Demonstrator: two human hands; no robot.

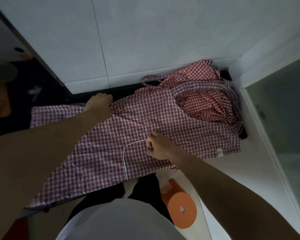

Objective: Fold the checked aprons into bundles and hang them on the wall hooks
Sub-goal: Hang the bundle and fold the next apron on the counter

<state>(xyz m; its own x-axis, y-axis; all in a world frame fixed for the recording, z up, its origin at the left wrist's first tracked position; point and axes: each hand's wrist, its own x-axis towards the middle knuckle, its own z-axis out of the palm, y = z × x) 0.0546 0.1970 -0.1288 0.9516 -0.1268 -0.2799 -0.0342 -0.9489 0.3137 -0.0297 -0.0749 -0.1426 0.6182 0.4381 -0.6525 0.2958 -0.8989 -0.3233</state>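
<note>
A purple-and-white checked apron (121,134) lies spread flat across a dark counter in front of me. My left hand (100,105) grips its far edge near the wall. My right hand (158,147) pinches the cloth at the middle, beside a white-trimmed pocket (125,158). A crumpled heap of red-and-white checked aprons (200,99) sits at the right end of the counter, with purple checked straps (206,85) looped over it. No wall hooks are in view.
A white panelled wall (128,40) rises right behind the counter. An orange round stool (181,208) stands on the pale floor at my right. A white door frame (260,118) borders the right side. Dark floor and dim objects lie far left.
</note>
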